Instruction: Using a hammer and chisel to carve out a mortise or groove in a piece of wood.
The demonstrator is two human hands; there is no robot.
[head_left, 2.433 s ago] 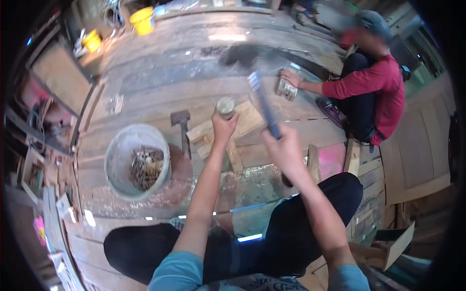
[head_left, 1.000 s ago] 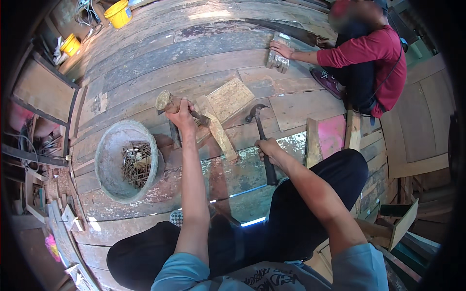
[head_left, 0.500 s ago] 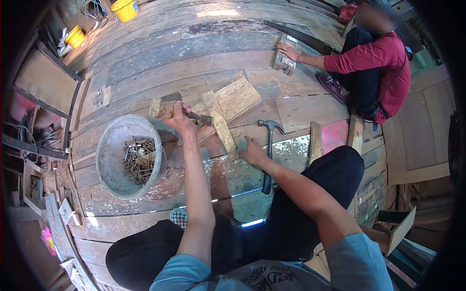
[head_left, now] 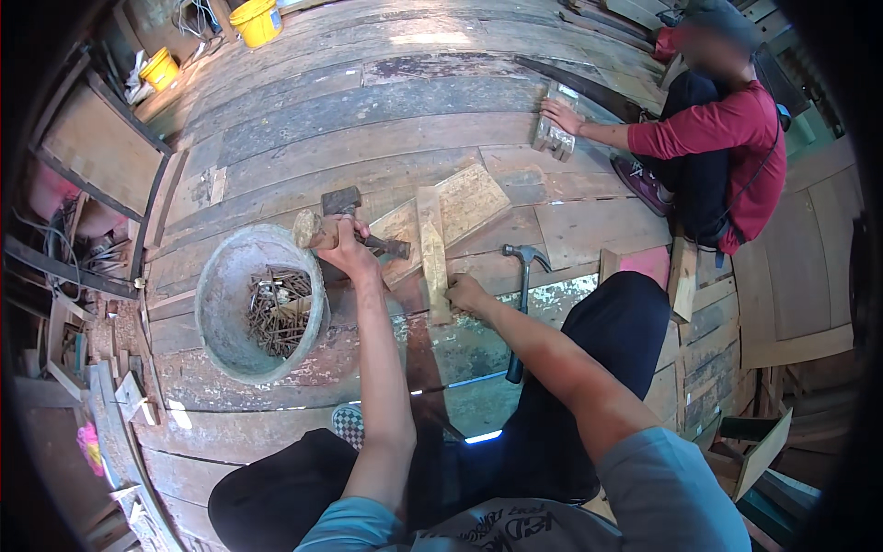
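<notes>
My left hand (head_left: 348, 241) grips a chisel by its stout wooden handle (head_left: 311, 230); the metal blade (head_left: 392, 247) points rightward beside a narrow wooden strip (head_left: 429, 213). That strip lies across a pale board (head_left: 474, 195). My right hand (head_left: 464, 293) has its fingers closed at the strip's near end. Just right of it a claw hammer (head_left: 522, 287) lies on the floor, head away from me. A dark heavy mallet head (head_left: 342, 199) rests behind my left hand, its handle mostly hidden. To the left stands a grey bucket (head_left: 210, 313) holding several rusty nails.
A co-worker in red (head_left: 717, 138) sits at the upper right, hand on a wooden block (head_left: 555, 138), near a long dark saw (head_left: 584, 81). Yellow buckets (head_left: 256, 23), a framed panel (head_left: 101, 147) and scrap wood (head_left: 129, 396) line the left. Plank floor (head_left: 405, 120) lies ahead.
The claw hammer, raised in my right hand earlier, now lies released on the floor. My right hand has moved left onto the wooden strip. My left hand still holds the chisel.
</notes>
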